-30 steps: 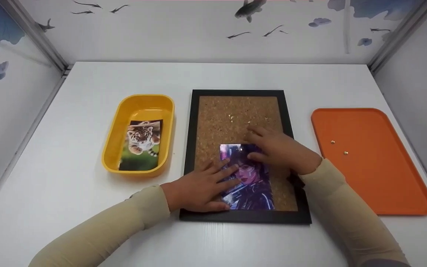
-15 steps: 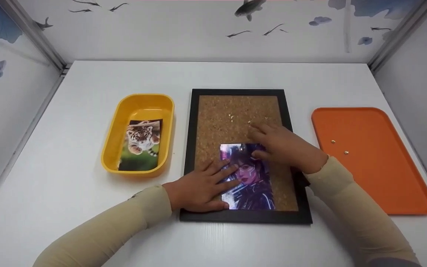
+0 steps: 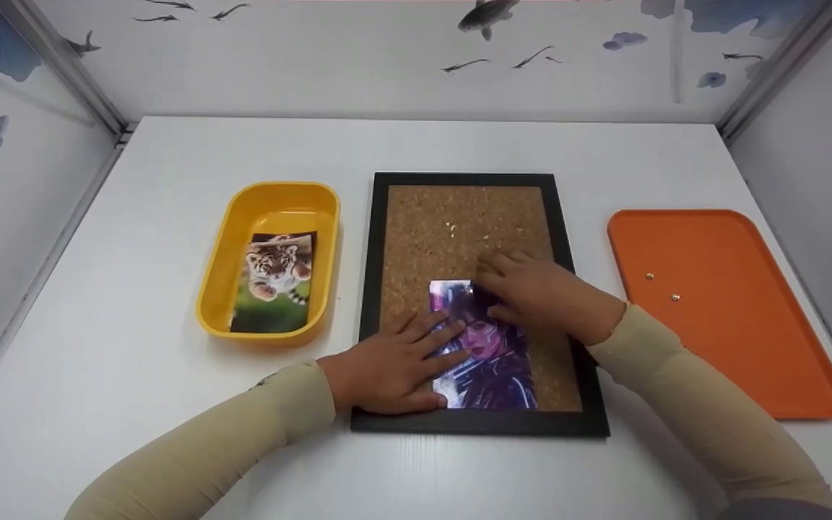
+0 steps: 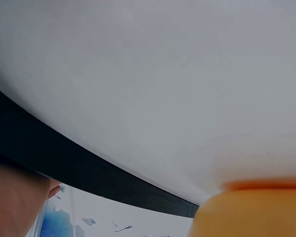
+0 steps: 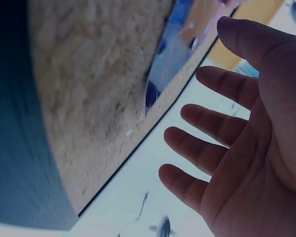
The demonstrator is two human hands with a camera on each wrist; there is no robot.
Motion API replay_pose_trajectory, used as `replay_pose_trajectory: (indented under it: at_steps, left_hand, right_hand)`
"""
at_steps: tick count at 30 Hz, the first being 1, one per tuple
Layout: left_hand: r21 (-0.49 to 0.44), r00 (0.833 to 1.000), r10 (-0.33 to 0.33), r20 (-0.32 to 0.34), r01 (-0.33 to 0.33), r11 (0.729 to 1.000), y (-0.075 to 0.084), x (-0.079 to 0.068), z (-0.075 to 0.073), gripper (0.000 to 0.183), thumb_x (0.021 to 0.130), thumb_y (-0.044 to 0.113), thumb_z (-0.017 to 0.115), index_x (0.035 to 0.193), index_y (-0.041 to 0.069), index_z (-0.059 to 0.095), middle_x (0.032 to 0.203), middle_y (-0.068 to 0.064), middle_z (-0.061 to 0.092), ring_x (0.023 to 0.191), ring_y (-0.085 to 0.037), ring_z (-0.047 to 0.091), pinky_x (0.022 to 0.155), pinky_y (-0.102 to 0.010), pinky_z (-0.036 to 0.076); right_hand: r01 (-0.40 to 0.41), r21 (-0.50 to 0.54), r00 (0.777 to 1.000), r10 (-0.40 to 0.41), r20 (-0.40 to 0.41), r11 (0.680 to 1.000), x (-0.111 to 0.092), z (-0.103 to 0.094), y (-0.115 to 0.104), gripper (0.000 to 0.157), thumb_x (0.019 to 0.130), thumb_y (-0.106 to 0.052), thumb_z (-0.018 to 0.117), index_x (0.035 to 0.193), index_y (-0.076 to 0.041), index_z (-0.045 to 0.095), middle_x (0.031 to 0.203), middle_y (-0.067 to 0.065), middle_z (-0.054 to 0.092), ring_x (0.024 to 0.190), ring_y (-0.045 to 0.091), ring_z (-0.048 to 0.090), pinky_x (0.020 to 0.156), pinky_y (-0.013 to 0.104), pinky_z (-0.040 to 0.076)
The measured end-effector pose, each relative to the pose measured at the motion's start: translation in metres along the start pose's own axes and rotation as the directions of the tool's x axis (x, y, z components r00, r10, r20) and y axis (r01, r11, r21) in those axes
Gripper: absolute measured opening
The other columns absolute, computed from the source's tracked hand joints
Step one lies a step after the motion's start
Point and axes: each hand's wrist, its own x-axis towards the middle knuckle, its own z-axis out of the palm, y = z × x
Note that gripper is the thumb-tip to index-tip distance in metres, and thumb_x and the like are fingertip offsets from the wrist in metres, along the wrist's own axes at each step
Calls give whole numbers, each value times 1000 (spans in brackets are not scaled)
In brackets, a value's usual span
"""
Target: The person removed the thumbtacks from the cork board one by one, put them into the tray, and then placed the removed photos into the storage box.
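Note:
A purple portrait picture print (image 3: 492, 372) lies on the lower part of a black-framed cork board (image 3: 430, 209). My left hand (image 3: 391, 372) rests flat on the print's left side, fingers spread. At the print's upper right corner is my right hand (image 3: 542, 292), its fingertips over the top edge. In the right wrist view the right hand (image 5: 251, 123) shows slightly bent, separate fingers with nothing between them, beside the print (image 5: 167, 64). The right fingers cover the middle of the print's top edge. The left wrist view shows mostly white table and the board's black frame (image 4: 88, 163).
A yellow bin (image 3: 214, 289) on the left contains a tiger picture (image 3: 275, 289). To the right lies an orange tray (image 3: 741, 325) with two small gold pins (image 3: 674, 297) on it. Small shiny gold spots (image 3: 450, 230) show on the upper cork. Printed white panels enclose the table.
My right hand lifted slightly up and right, then came back down and left, now covering the shiny spot at the print's top edge. The left hand stays in place on the print.

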Motion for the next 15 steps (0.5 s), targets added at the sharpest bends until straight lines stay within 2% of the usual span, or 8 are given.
replay_pose_trajectory:
  at_steps: [8,11,15]
  left_hand:
    - [34,1000,15,-25,-14,999,3,-1,1,72,100,67,12,160,28,6,166,-4,-6,151,-29,-9,119,-53,3]
    - [36,1000,10,-22,-9,999,2,-1,2,71,100,67,12,160,29,5,167,-4,-7,151,-29,-10,119,-54,3]
    - [48,1000,9,-24,-8,999,3,0,2,72,99,68,10,160,30,4,167,-4,-7,151,-28,-10,119,-54,3]
  right_hand:
    - [44,-18,999,-44,-11,999,6,5,-5,45,95,-35,68,133,-13,60,141,14,51,132,36,47,109,56,35]
    - [44,28,999,-45,11,999,10,6,-5,42,96,-35,66,132,-14,60,140,11,51,131,33,48,109,54,37]
    - [5,113,998,-11,54,994,15,5,-2,43,98,-35,63,137,-16,58,140,8,51,129,28,50,106,49,42]
